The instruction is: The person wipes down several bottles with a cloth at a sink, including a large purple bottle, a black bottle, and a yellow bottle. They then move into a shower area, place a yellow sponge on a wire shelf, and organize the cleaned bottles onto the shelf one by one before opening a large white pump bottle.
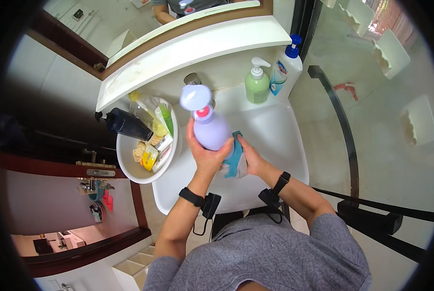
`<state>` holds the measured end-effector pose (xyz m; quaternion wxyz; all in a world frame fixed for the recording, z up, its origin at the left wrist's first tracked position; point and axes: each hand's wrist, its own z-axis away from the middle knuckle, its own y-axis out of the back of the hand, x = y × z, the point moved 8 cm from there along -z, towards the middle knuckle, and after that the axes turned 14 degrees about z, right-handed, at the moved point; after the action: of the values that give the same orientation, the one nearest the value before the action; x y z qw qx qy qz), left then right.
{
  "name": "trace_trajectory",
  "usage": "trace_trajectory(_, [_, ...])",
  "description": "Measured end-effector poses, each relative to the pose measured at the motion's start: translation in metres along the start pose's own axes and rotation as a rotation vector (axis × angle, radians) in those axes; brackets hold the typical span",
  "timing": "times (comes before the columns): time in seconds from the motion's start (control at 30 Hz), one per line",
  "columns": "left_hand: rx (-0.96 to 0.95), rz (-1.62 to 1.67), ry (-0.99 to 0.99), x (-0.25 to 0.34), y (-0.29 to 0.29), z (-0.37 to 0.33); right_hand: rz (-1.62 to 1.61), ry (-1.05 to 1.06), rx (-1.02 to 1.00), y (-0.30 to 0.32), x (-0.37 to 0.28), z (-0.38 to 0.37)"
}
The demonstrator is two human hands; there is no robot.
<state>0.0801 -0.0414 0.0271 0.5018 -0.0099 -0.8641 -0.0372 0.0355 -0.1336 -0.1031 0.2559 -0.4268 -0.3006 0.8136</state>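
Nearest, a person in a heathered grey short-sleeved shirt [275, 252] stands at a glossy white rectangular washbasin [287, 162], a black strap on each wrist. The left hand [207, 153] is part closed, its fingers and thumb wrapped round the body of a rounded lilac plastic bottle with a broad, pale top and a pink collar [212, 130]. This bottle is held tilted above the washbasin. The right hand [252, 159] is nearly closed, pinching a soft teal and greyish-white cloth [235, 160] beside the bottle's lower end; whether cloth and bottle touch there cannot be told.

The work appears to be wiping, judged midway for this bottle: it is lifted and the cloth is ready in hand, while finishing the surface and setting it down remain.

Beyond, to the left, a round white plastic tub [174, 157] holds a dark navy pump bottle [129, 124] and small packages. At the far right corner stand a translucent green pump bottle [257, 88] and a tall white bottle with a blue pump [286, 72]; whether these are wiped cannot be told. Farthest, a white shelf [197, 46] runs below a brown-framed mirror [124, 26].
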Motion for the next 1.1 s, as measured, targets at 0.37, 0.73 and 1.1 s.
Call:
trace_trajectory(0.37, [-0.081, -0.038, 0.077, -0.034, -0.065, -0.056, 0.462, -0.024, 0.365, 0.100, 0.014, -0.008])
trace_trajectory(0.73, [-0.065, 0.202, 0.180, -0.081, -0.086, -0.103, 0.583, -0.044, 0.440, 0.111, 0.018, -0.017])
trace_trajectory(1.1, [-0.178, 0.037, 0.308, 0.015, 0.049, -0.058, 0.578, -0.156, 0.362, 0.093, 0.025, -0.038])
